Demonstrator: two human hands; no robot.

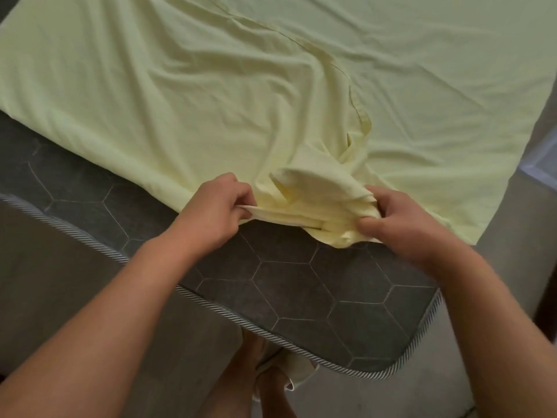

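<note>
Pale yellow cotton bed sheet [211, 95] spread over dark grey hexagon-quilted mattress [271, 282], bunched near front corner. Left hand [215, 206] pinching sheet hem; right hand [404, 224] gripping bunched fabric w/ curled fingers.

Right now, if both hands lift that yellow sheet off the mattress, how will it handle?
Likely floppy: the yellow sheet bunches and folds where the left hand and right hand grip it. Probably light, draping in wrinkles over the mattress.

Nothing to read here: no lettering, label, brand or number shows on the yellow sheet [211, 86], nor on the grey mattress [286, 285] beneath it, only stitched hexagon lines and striped piping.
</note>
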